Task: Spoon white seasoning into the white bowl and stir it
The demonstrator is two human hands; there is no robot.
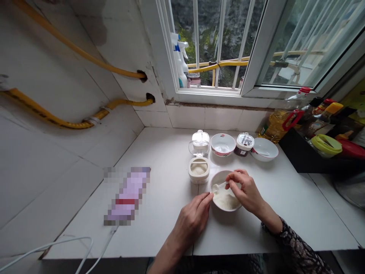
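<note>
A white bowl [227, 208] stands near the counter's front with pale granular powder [227, 199] in its bottom. My right hand [247, 191] pinches the handle of a small white spoon [216, 188], whose bowl end is over the left side inside the bowl. Against the bowl's left rim rest the fingertips of my left hand [195, 216], steadying it; the thumb is partly hidden. Just behind my left hand is a seasoning jar [199, 178] with its lid up, filled with similar pale powder.
Behind are another lidded jar [200, 140], a white bowl [223, 145], a jar with dark contents [244, 144] and a bowl [264, 149] with a spoon. Oil [278, 123] and several bottles stand right. A blurred purple device [128, 196] with a white cable [104, 249] lies left.
</note>
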